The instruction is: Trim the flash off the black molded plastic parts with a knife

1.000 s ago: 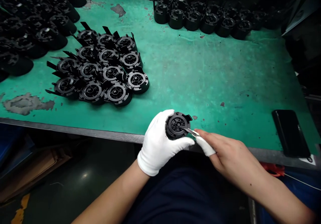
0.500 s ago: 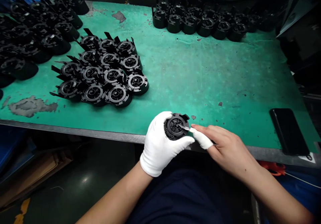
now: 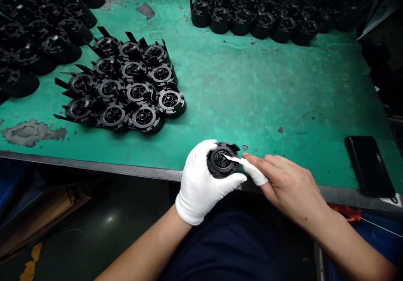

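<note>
My left hand (image 3: 201, 184), in a white glove, is wrapped round a round black plastic housing (image 3: 217, 163) at the table's front edge. The housing's ringed face is turned up toward me, and a short tab sticks out at its upper right. Between the thumb and fingers of my right hand (image 3: 286, 180) is a small knife with a pale pointed blade (image 3: 232, 158). Its tip lies over the middle of the housing's face; whether it touches I cannot tell. White covering wraps my right thumb, and the knife's handle is mostly hidden in the hand.
Several similar black housings (image 3: 145, 117) stand grouped on the green table (image 3: 236, 87) left of my hands. More fill the far left (image 3: 59, 48) and a row at the back (image 3: 241, 22). A black phone (image 3: 370, 165) lies at the right front edge. Below it is something orange (image 3: 344, 210).
The knife's blade lies slightly flatter and shows more of its length over the housing. Both hands stay nearly in place, while the view of the table has shifted a little.
</note>
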The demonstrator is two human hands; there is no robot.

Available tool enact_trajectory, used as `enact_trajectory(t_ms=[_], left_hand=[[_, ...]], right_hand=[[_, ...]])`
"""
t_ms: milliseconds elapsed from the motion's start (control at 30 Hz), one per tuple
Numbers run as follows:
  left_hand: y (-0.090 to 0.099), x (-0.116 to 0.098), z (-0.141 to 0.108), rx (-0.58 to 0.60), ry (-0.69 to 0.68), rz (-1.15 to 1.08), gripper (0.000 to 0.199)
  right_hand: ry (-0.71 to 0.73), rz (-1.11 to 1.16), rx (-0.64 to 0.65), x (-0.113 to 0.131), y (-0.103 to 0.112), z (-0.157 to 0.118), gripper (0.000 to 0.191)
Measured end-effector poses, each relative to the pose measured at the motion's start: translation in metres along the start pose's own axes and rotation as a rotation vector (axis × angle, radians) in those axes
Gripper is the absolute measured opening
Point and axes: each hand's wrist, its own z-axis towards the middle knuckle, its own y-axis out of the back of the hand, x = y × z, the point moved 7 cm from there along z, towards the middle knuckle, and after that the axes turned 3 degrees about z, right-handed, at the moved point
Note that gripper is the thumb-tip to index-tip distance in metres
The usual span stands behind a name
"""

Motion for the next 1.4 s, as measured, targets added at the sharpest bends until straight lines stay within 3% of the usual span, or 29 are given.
enact_trajectory(t_ms=[400, 600, 700, 800, 967, 1100, 1233, 1300, 1400], left_hand=[[-0.002, -0.006, -0.002, -0.036, -0.029, 0.013, 0.063], [-0.001, -0.007, -0.009, -0.160, -0.039, 0.076, 0.075], [-0.002, -0.007, -0.009, -0.169, -0.020, 0.064, 0.074], [-0.002, -0.007, -0.008, -0.184, -0.010, 0.059, 0.071], [-0.010, -0.015, -0.016, -0.215, -0.099, 0.111, 0.041], [-0.009, -0.010, -0.019, -0.197, -0.070, 0.096, 0.027], [0.004, -0.008, -0.012, -0.129, -0.078, 0.053, 0.042], [0.005, -0.012, -0.007, -0.099, -0.112, 0.078, 0.062], [-0.012, -0.022, 0.001, -0.034, -0.149, 0.137, 0.101]], right_hand=[[-0.097, -0.074, -0.042, -0.009, -0.003, 0.011, 0.041], [-0.014, 0.109, 0.017, -0.009, 0.003, -0.013, 0.036], [-0.022, 0.054, 0.077, -0.005, -0.001, -0.026, 0.037], [-0.073, -0.065, 0.048, -0.003, -0.003, -0.027, 0.039], [-0.256, -0.231, -0.084, -0.013, 0.006, -0.021, 0.041], [-0.249, -0.088, -0.092, -0.021, 0.006, -0.024, 0.036], [-0.222, 0.156, -0.071, -0.032, 0.007, -0.033, 0.034], [-0.227, 0.212, -0.080, -0.039, 0.012, -0.034, 0.034], [-0.223, 0.216, -0.093, -0.050, 0.021, -0.026, 0.035]])
